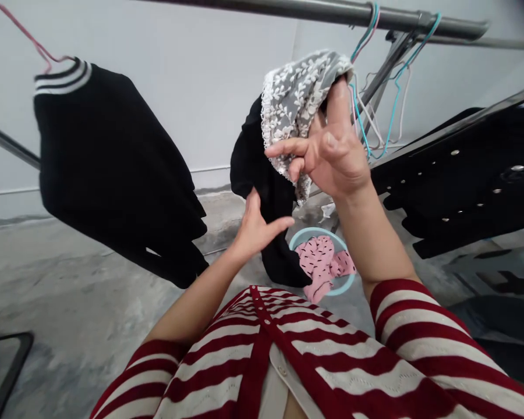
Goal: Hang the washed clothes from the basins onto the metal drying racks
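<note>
right hand (334,154): fingers curled, pinching grey floral-lace cloth (294,105), lying upright above them | left hand (257,230): fingers spread open, holding nothing, just beside hanging black cloth (262,180)

From here, the lace-edged cloth (294,99) vanishes behind the right hand (336,154), a black garment (262,192) and a pink cloth (317,262) hide much of the pale blue basin (308,234), and a studded black garment (463,180) runs off the right edge.
</note>
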Demonstrator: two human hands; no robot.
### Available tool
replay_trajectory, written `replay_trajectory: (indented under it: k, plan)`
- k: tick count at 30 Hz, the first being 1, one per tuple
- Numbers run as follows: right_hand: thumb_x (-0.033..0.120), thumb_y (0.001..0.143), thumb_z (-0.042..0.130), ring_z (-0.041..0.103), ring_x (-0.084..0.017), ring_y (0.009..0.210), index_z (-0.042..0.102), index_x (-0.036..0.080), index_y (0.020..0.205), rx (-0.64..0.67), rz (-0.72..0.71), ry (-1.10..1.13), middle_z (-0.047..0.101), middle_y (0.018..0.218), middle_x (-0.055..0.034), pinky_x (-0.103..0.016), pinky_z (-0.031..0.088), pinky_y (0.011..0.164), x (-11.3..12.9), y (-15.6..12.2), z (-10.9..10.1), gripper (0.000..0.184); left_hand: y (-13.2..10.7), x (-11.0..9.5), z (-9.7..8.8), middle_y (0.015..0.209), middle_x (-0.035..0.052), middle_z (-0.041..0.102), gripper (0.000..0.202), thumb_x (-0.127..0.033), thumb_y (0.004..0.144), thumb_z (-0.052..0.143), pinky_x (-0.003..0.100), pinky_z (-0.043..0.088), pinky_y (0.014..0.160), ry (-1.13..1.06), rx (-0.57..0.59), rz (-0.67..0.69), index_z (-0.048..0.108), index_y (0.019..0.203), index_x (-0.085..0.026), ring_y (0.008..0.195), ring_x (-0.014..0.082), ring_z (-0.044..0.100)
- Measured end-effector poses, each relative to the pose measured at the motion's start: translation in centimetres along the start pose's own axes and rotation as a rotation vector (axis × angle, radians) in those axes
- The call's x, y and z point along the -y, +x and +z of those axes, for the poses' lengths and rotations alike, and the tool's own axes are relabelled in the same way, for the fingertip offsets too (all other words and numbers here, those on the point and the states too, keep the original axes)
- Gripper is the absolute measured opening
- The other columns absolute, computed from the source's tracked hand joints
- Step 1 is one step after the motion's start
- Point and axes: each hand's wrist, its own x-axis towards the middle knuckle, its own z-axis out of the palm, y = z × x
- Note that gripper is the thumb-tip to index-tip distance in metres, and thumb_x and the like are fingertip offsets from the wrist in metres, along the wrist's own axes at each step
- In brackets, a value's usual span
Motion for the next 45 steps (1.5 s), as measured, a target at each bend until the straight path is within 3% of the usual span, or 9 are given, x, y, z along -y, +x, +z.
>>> replay_trajectory:
  k: [6,10,14,17,20,23,26,34,45]
  plan:
    - [0.034,0.062,0.081,0.065,-0.007,0.063,0.044,0.041,0.127,-0.174,-0.011,-0.107,0.06,0.12,0.0022,-0.009,0.04,0.037,-0.7,-1.4,-1.2,0.074,6.0,0.1,-6.0,0.073,0.0007,0.063,0.028,-0.042,0.08,0.06,0.026,0.05,0.067,-0.255,-0.05,-0.136,0.061,0.079,-0.014,0.068,0.0123,0.059]
    - [0.036,0.069,0.076,0.054,-0.001,0.046,0.057,0.029,0.106,-0.303,-0.032,-0.075,0.066,0.084,0.0053,-0.008,0.031,0.032,-2.3,-1.5,-1.9,0.043,7.0,0.0,-8.8,0.071,-0.0001,0.06,0.02,-0.034,0.079,0.062,0.022,0.047,0.064,0.007,-0.239,-0.05,0.062,0.076,-0.014,0.067,0.0108,0.056]
    - [0.048,0.073,0.069,0.055,-0.003,0.045,0.055,0.022,0.09,-0.382,0.127,0.062,0.057,0.062,0.0069,-0.01,0.03,0.029,-6.0,-1.1,-0.6,0.034,2.9,-1.8,-7.6,0.085,0.0024,0.063,0.015,-0.026,0.087,0.052,0.025,0.047,0.078,0.346,-0.459,0.248,0.064,0.088,-0.017,0.085,0.0128,0.058]
    - [0.054,0.072,0.067,0.066,-0.009,0.063,0.052,0.023,0.092,-0.381,0.233,0.148,0.06,0.07,0.0044,-0.012,0.036,0.033,-8.2,-1.1,1.3,0.039,-1.8,-2.1,-5.0,0.085,0.0016,0.063,0.016,-0.024,0.088,0.051,0.024,0.049,0.076,0.317,-0.124,0.352,0.062,0.099,-0.02,0.077,0.0109,0.06]
    - [0.061,0.074,0.06,0.068,-0.017,0.088,0.05,0.026,0.101,-0.263,0.273,0.163,0.064,0.088,-0.0012,-0.016,0.047,0.044,-8.8,-1.5,3.6,0.045,-3.9,-0.8,-2.8,0.105,0.0078,0.06,0.037,-0.026,0.085,0.055,0.029,0.052,0.078,0.323,-0.069,0.234,0.05,0.121,-0.019,0.084,0.0141,0.061]
    - [0.066,0.074,0.056,0.065,-0.021,0.1,0.045,0.03,0.114,-0.104,0.262,0.156,0.063,0.101,-0.0038,-0.023,0.054,0.055,-8.3,-1.9,5.9,0.055,-2.6,1.0,-2.2,0.125,0.0165,0.051,0.064,-0.033,0.074,0.067,0.037,0.048,0.088,0.385,-0.196,0.051,0.039,0.13,-0.016,0.11,0.025,0.055]
    - [0.064,0.072,0.06,0.063,-0.022,0.106,0.036,0.034,0.126,-0.022,0.222,0.123,0.061,0.11,-0.0044,-0.026,0.055,0.06,-8.6,-2.2,7.2,0.066,-0.4,2.1,-3.3,0.117,0.0138,0.059,0.042,-0.028,0.079,0.06,0.032,0.047,0.084,0.365,-0.207,-0.075,0.051,0.117,-0.015,0.107,0.0243,0.058]
    - [0.047,0.075,0.066,0.065,-0.017,0.085,0.048,0.026,0.126,-0.32,0.212,-0.27,0.067,0.096,-0.0055,-0.024,0.05,0.057,-12.9,-7.1,2.8,0.057,3.2,1.1,-8.3,0.098,0.0025,0.068,0.029,-0.009,0.08,0.045,0.03,0.045,0.089,0.44,-0.36,0.101,0.064,0.099,-0.017,0.096,0.017,0.062]
    - [0.03,0.084,0.053,0.06,-0.021,0.107,0.052,0.021,0.124,-0.362,-0.078,-0.967,0.061,0.121,-0.0085,-0.038,0.051,0.088,-12.5,-7.9,1.1,0.041,4.7,-1.9,-3.8,0.104,0.0054,0.066,0.033,-0.014,0.085,0.04,0.03,0.048,0.081,0.807,0.273,0.321,0.06,0.111,-0.02,0.096,0.0178,0.06]
